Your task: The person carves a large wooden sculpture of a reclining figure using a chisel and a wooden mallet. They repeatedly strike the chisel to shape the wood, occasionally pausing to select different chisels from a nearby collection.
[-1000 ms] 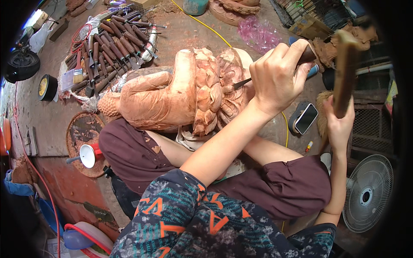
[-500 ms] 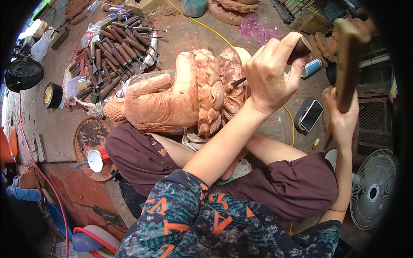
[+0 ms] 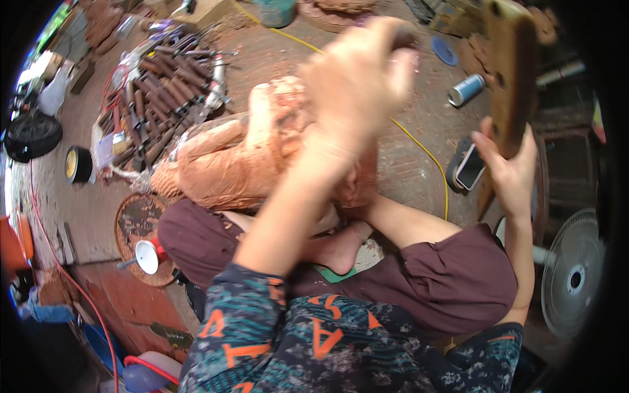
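Note:
A carved wooden figure [image 3: 226, 170] lies on its side across the floor in front of my legs, its knobbly head toward the left. My left hand [image 3: 357, 82], smeared by motion, is closed above the figure's base end around the dark handle [image 3: 405, 38] of a carving chisel; the chisel's blade is hidden. Hand and forearm cover most of the carved petals at that end. My right hand [image 3: 514, 173] grips a long, flat wooden mallet [image 3: 512, 72] raised upright on the right, apart from the chisel.
Many wooden-handled chisels [image 3: 167, 88] lie heaped at the upper left. A round tray [image 3: 141, 213] with wood chips and a red-and-white cup [image 3: 149, 257] are by my left knee. A phone [image 3: 470, 167], a blue can [image 3: 466, 90], a yellow cord [image 3: 426, 152] and a fan [image 3: 573, 278] are on the right.
My left hand has swung left and up with the chisel, now covering more of the carved petals. My right hand and mallet have shifted slightly left. The whole view has shifted a little.

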Motion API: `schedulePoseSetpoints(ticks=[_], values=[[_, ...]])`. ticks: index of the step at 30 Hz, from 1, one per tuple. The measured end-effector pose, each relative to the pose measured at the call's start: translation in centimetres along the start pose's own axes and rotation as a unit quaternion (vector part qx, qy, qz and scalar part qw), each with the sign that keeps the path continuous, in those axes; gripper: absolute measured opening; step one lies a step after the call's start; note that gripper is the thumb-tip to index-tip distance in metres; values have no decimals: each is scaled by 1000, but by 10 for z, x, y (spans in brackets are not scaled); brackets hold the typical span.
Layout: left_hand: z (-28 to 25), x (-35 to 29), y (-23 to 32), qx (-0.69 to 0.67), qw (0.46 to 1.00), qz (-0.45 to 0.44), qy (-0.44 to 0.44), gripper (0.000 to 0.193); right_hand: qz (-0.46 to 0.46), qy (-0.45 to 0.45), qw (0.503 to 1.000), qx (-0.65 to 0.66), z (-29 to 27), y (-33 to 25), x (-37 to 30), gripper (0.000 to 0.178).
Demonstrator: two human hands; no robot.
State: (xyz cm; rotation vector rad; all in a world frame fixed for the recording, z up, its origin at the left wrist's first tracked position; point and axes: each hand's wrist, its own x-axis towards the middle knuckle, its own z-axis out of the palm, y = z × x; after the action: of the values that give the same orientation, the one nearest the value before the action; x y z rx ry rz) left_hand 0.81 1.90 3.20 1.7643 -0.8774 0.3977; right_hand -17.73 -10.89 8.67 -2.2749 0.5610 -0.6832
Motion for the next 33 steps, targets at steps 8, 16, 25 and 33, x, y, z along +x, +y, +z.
schedulePoseSetpoints(ticks=[8, 16, 25, 33], values=[[51, 79, -175, 193, 902, 44, -383, 37, -35, 2, 986, 161, 23, -4, 15, 43], [150, 40, -295, 56, 773, -69, -629, 56, 74, -14, 975, 208, 15, -1, 8, 44], [123, 16, -304, 77, 764, -74, -636, 43, 181, -37, 963, 198, 19, 10, 0, 47], [88, 37, -291, 129, 649, -275, -697, 49, 172, -42, 961, 213, 40, -3, 4, 49]])
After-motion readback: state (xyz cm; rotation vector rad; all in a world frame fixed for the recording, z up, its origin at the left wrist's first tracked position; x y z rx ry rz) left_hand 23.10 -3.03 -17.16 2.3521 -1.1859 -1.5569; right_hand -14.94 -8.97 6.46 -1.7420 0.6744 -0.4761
